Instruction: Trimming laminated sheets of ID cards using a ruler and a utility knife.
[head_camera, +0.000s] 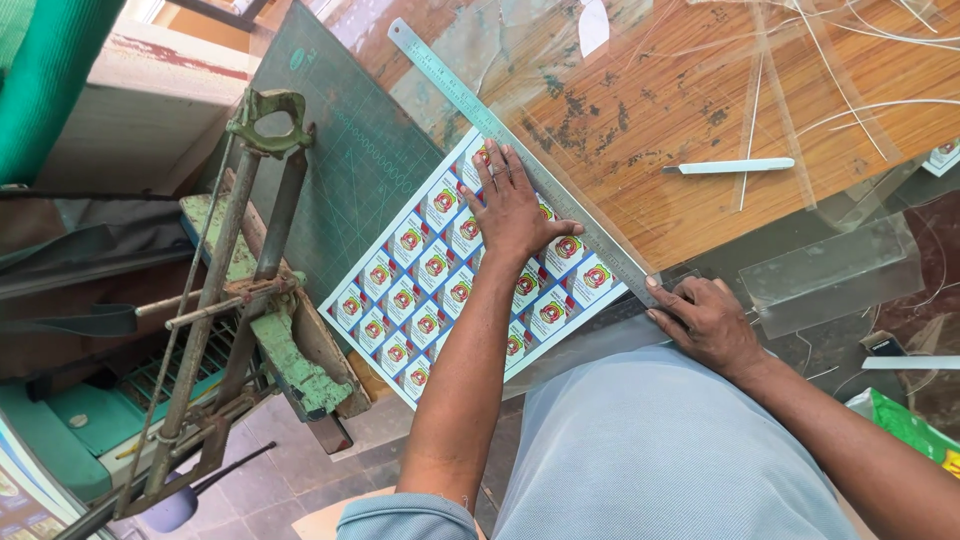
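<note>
- Light blue shirt (650, 450) fills the near foreground, both forearms reaching out from it.
- Left hand (512, 208) lies flat, fingers spread and released, palm pressing the printed sheet (440, 275) with fingertips against the steel ruler (520, 160).
- Right hand (708, 322) has its fingers curled at the ruler's near end; whether they grip anything, cannot tell.
- Sheet carries rows of red-and-blue round emblems; it rests on the green cutting mat (350, 150), ruler laid diagonally along its right edge.
- White-handled knife (730, 166) lies well apart on the wooden table (680, 90).
- Clear plastic strips (830, 265) sit to the right.
- Rusty green lever cutter (255, 300) stands left of the mat.
</note>
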